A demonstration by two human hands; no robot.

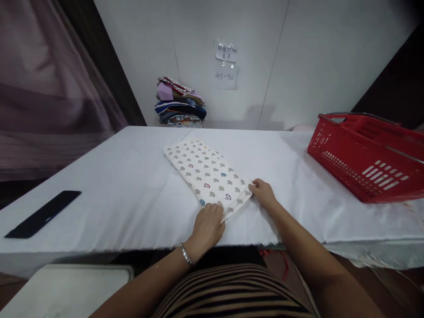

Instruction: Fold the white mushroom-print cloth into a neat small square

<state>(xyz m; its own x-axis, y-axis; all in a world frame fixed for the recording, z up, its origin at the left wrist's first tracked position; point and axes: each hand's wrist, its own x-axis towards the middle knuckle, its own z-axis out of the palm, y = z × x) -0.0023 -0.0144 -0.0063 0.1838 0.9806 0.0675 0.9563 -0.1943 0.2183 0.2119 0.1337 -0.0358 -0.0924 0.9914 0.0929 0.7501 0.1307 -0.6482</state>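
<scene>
A cream cloth (207,170) printed with grey, red and blue mushroom-like shapes lies folded into a rectangle on the white-covered table (132,190). It is turned at a slant, its near end towards me. At the near left corner, my left hand (208,223) grips the cloth with curled fingers; a metal bracelet circles that wrist. My right hand (263,193) pinches the near right corner between thumb and fingers. Between the two hands, a narrow strip along the near edge looks folded over. My left fingertips are partly hidden under the cloth's edge.
A red plastic basket (367,154) with metal handles stands at the right. Folded clothes (180,104) are piled beyond the far edge against the wall. A dark flat object (43,214) lies at the left. Below the table's near left edge is a white stool-like surface (73,289).
</scene>
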